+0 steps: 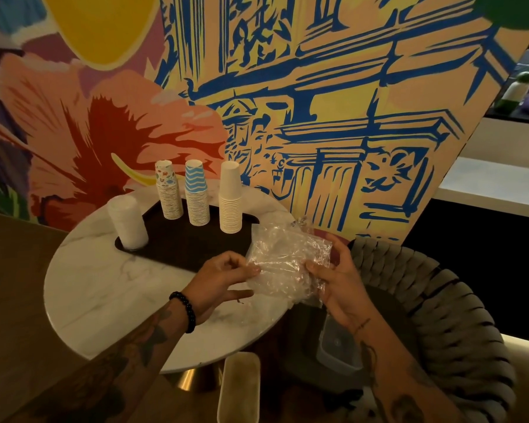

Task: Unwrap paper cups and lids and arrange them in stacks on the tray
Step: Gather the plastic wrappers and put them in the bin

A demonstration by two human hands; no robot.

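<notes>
Hands nearest: left hand [223, 277] pinches the left edge of the crumpled plastic wrapper [287, 257] w/ curled fingertips; right hand [333, 279] grips its right side, thumb on top; wrapper looks empty, held in the air above the near-right rim of the round marble tabletop [104, 285], just in front of the tray's right end. Beyond, the dark tray [190, 242] carries the task's things: white cup stack [230, 199] at right, nearest the wrapper; blue zigzag cup stack [197, 196] in the middle; patterned cup stack [168, 193] left of that; lid stack [128, 222] at the tray's left end, leaning a bit; can't tell if film is on it. All cups upside down, stacks tall & narrow.

Risks, prob: balling up or flicking the wrapper away could clip the white cup stack, which would tip into its neighbours since they stand near; thin film may cling to fingers & drag over the tray; if let go here it could slip off the rim to the floor or onto the woven chair [440, 300] at right; lid stack sits right at the tray's end, so a knock to the tabletop may send it over.
</notes>
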